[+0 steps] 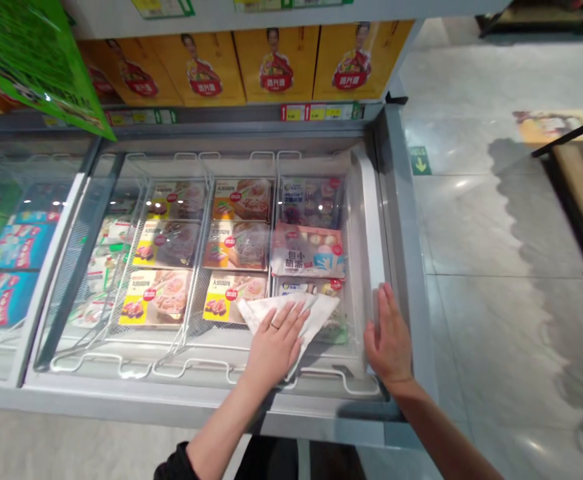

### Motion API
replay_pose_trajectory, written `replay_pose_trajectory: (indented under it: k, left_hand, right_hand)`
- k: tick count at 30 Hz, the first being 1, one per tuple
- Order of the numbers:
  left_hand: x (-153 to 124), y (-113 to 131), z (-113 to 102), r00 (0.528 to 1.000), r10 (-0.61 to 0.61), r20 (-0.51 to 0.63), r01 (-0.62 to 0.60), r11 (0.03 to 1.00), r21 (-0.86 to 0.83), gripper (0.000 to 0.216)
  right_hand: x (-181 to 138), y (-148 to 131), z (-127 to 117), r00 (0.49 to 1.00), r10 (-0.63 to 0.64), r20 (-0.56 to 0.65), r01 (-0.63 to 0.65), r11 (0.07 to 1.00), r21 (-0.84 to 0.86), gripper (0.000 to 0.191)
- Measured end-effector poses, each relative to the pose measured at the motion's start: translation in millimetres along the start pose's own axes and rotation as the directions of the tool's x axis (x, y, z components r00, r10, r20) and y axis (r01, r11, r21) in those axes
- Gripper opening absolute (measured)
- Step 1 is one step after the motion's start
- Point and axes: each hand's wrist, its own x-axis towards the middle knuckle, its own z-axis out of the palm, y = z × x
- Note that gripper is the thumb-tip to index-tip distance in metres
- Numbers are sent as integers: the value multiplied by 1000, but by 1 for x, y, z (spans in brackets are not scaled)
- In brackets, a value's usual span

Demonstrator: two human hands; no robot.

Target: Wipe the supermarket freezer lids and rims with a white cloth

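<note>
My left hand [278, 340], with a ring on one finger, lies flat on a white cloth [321, 313]. Its fingers are stretched out, pressing the cloth onto the glass lid [261, 343] of a chest freezer. My right hand [390, 337] rests with straight fingers against the right frame [404, 267] of the freezer, thumb apart. Under the glass, close to the cloth, are a pink food bag [307, 252] and boxes of frozen food [236, 245] in white wire baskets [186, 327]. The cloth partly covers the packages below it.
Yellow boxes [276, 67] line a shelf above the freezer's back edge. A green hanging sign [36, 60] juts in at upper left. Blue packages [11, 253] lie in the left section. Tiled floor [496, 320] and a wooden display stand [581, 180] are to the right.
</note>
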Motion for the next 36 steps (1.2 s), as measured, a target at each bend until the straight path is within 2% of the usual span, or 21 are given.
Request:
replay_pose_trajectory:
  k: [4,6,8,10,13,15,17,19,21,23,25,27,29,31,34,36]
  left_hand:
    - [59,-46,-13,980,-197,-28,197,980,11,58]
    - [95,-56,-16,958,-283,-47,284,958,24,59]
    - [126,-54,-16,950,-307,-61,309,951,20,60]
    - [150,-41,-14,965,-256,-61,256,967,4,61]
    - [168,-13,-8,996,-71,-46,70,997,-23,59]
    - [168,1,-5,995,87,-42,-89,996,-29,59]
    - [161,3,-5,969,243,-30,-244,969,-26,58]
    - [148,-9,-7,957,288,-14,-288,957,-23,57]
    - [132,-31,-10,988,154,-15,-154,988,-5,57]
    - [118,-57,-15,993,-109,-48,110,993,35,57]
    - [113,-80,-19,937,-334,-99,341,938,63,57]
    - [121,-95,-22,869,-474,-144,485,873,55,55]
    - [146,-100,-24,825,-537,-176,549,835,27,51]
    - [181,-95,-24,817,-544,-193,554,832,0,50]
    - [236,-74,-21,851,-488,-195,490,871,-41,55]
    - [262,-57,-19,899,-405,-167,398,914,-74,58]
  right_hand:
    - [-1,-2,-4,999,29,21,-29,999,-21,81]
    - [7,-2,-6,999,28,31,-26,998,-52,81]
    - [25,1,-6,999,14,40,-11,996,-86,78]
    - [56,4,-4,999,1,53,5,994,-108,74]
    - [116,10,5,997,6,76,3,993,-117,70]
    - [152,13,14,996,24,92,-13,993,-114,67]
    - [177,14,23,995,49,91,-38,992,-119,66]
    - [188,14,29,994,69,79,-57,989,-138,67]
    - [189,13,32,995,75,61,-64,986,-154,69]
    - [186,12,32,996,70,50,-62,987,-150,69]
    - [183,12,32,997,66,43,-60,990,-129,69]
    - [182,13,32,997,68,36,-63,992,-108,68]
    - [183,14,33,997,74,21,-72,993,-94,68]
    - [183,15,35,997,77,1,-77,994,-76,69]
    - [182,17,38,997,69,-28,-70,997,-31,72]
    - [181,18,38,997,69,-40,-69,998,11,72]
